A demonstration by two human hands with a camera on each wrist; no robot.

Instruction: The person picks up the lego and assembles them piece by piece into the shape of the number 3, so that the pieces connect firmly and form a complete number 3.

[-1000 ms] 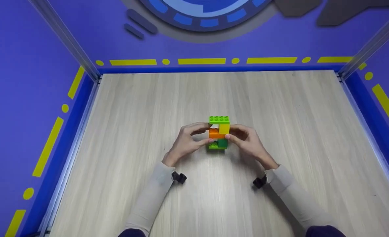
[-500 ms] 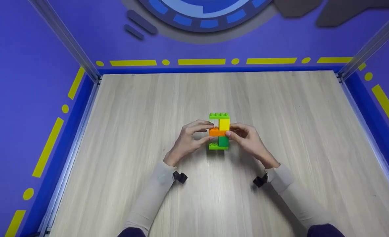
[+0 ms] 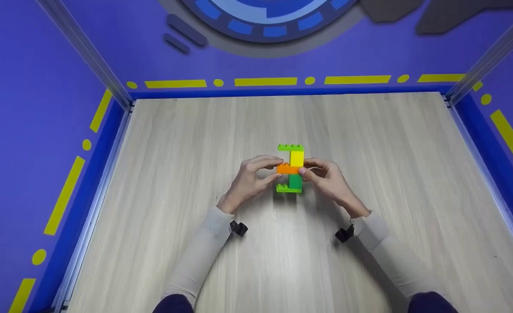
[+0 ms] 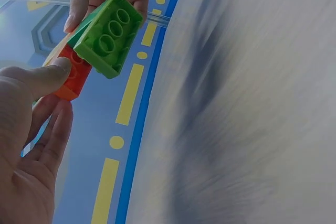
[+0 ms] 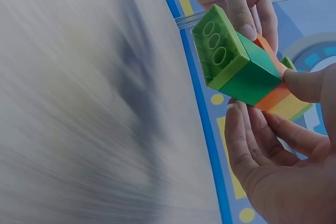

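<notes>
Both hands hold a small building-brick stack upright over the table. A light green brick [image 3: 290,148] tops it, above a yellow brick [image 3: 297,158] on the right side. An orange brick [image 3: 283,169] crosses the middle; below come a dark green brick [image 3: 295,181] and a light green base brick [image 3: 288,189], its hollow underside showing in both wrist views. My left hand [image 3: 252,174] pinches the orange brick's left end between thumb and fingers. From the right, my right hand [image 3: 332,180] grips the stack, thumb on the orange brick [image 5: 273,96], fingers behind.
The wood-grain table [image 3: 186,143] spreads around the hands, bounded by blue-purple walls [image 3: 256,65] with yellow dashes and metal corner rails [image 3: 82,48]. A small black camera [image 3: 239,229] sits on the left wrist, another black camera [image 3: 344,234] on the right.
The stack has shifted away from the body and tipped, so the top brick's studs show edge-on and its lower part shows more. Both hands moved with it, slightly forward.
</notes>
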